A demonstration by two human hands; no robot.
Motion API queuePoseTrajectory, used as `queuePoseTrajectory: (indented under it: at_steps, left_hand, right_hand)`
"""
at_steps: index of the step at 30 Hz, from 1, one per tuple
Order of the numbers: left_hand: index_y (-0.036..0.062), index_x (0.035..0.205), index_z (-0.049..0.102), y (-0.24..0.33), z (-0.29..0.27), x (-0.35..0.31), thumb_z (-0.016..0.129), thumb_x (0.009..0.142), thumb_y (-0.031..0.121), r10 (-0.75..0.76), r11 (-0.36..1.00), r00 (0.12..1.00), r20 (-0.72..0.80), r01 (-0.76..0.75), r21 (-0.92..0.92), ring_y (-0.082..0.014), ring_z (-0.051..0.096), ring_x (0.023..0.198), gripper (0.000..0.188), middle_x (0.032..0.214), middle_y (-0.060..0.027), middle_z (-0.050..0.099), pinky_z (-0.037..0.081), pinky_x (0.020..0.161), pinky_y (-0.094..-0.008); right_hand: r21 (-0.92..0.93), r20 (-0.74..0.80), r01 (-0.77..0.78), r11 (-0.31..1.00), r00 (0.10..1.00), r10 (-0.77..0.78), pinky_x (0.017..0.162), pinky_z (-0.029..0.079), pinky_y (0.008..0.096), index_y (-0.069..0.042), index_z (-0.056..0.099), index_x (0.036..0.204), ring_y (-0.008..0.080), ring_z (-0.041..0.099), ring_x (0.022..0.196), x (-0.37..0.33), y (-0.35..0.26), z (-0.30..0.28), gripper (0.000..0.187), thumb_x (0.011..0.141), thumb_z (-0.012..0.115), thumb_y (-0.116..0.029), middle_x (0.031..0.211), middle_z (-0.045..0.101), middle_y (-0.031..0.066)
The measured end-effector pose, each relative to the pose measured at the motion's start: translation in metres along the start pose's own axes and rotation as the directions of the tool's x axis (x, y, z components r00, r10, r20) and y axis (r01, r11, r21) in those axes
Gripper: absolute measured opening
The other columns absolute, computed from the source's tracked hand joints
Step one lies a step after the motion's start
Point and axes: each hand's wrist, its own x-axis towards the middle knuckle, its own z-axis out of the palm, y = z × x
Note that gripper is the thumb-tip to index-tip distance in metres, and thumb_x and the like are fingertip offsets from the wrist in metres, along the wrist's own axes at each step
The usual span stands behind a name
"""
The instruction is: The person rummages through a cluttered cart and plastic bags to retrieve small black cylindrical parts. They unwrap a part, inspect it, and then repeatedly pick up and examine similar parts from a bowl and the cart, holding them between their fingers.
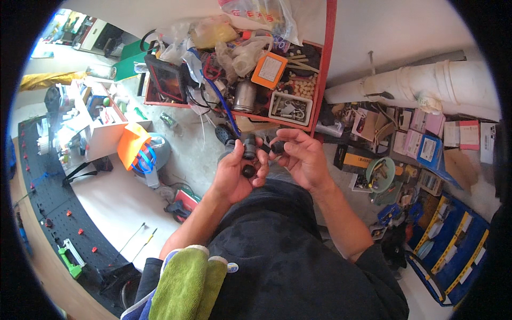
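In front of my torso, both hands are raised close together. My left hand (233, 173) is curled around a dark, ribbed cylindrical fitting (249, 145). A small round black piece (248, 171) also rests in its fingers, below the fitting. My right hand (304, 162) pinches a small black ring-like piece (278, 147) between thumb and fingertips. That piece is a short gap to the right of the fitting. Their exact kind is too small to tell.
Ahead stands a red-edged shelf (318, 101) with a metal canister (245, 96), an orange box (269, 70) and a white tray of hardware (289, 109). A white pipe (394, 85) runs at the right, above boxes and a green bowl (380, 175). A black pegboard (53, 213) is at the left.
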Motion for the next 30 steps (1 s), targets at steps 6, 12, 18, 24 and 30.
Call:
queuePoseTrajectory:
  at_steps: [6,12,18,24,30]
  left_hand:
    - [0.0139,0.14,0.056,0.001,-0.012,-0.002,0.038,0.114,0.056,0.058,0.997,0.998,0.028,-0.056,-0.058,-0.0299,0.065,0.103,0.052,0.114,-0.007,0.068,0.053,0.086,-0.0455]
    - [0.0128,0.136,0.056,0.002,-0.018,-0.003,0.039,0.114,0.054,0.08,0.991,0.993,0.089,-0.069,-0.116,-0.0346,0.069,0.114,0.049,0.118,-0.0108,0.071,0.056,0.098,-0.0558]
    - [0.0125,0.134,0.059,0.001,-0.015,-0.005,0.04,0.115,0.051,0.079,0.992,0.997,0.017,-0.077,-0.096,-0.0355,0.069,0.115,0.047,0.121,-0.0116,0.071,0.055,0.099,-0.0567]
    - [0.012,0.127,0.063,0.004,-0.028,0.001,0.042,0.115,0.05,0.054,0.975,0.992,0.115,-0.028,-0.221,-0.0345,0.067,0.115,0.045,0.118,-0.0126,0.071,0.054,0.099,-0.0511]
    - [0.01,0.122,0.065,0.005,-0.023,0.002,0.042,0.115,0.05,0.086,0.979,0.996,0.004,-0.083,-0.186,-0.0333,0.065,0.106,0.047,0.116,-0.0125,0.07,0.053,0.096,-0.0487]
  right_hand:
    - [-0.005,0.025,0.001,1.0,1.0,0.0,0.083,0.062,0.0326,0.0,0.061,0.138,0.0246,0.077,0.098,0.0,0.002,0.003,0.034,0.104,0.063,-0.004,0.12,0.074,0.0129]
    - [0.001,0.02,0.014,1.0,1.0,-0.014,0.082,0.063,0.0319,0.001,0.062,0.137,0.0258,0.077,0.1,0.0,0.005,0.005,0.035,0.103,0.064,-0.005,0.12,0.075,0.0157]
    - [0.006,-0.005,0.03,1.0,1.0,-0.03,0.081,0.062,0.0317,0.002,0.062,0.137,0.0266,0.077,0.1,-0.001,0.008,0.0,0.035,0.102,0.064,-0.005,0.121,0.074,0.0171]
    - [0.003,0.001,0.043,0.999,0.999,-0.043,0.08,0.062,0.0336,0.001,0.062,0.136,0.0261,0.077,0.099,-0.005,0.004,0.001,0.034,0.102,0.061,-0.004,0.118,0.074,0.015]
    - [0.06,0.069,-0.01,0.998,0.998,0.006,0.074,0.059,0.033,0.0,0.067,0.117,0.0275,0.075,0.094,-0.008,0.006,-0.002,0.018,0.1,0.063,-0.006,0.111,0.072,0.0136]
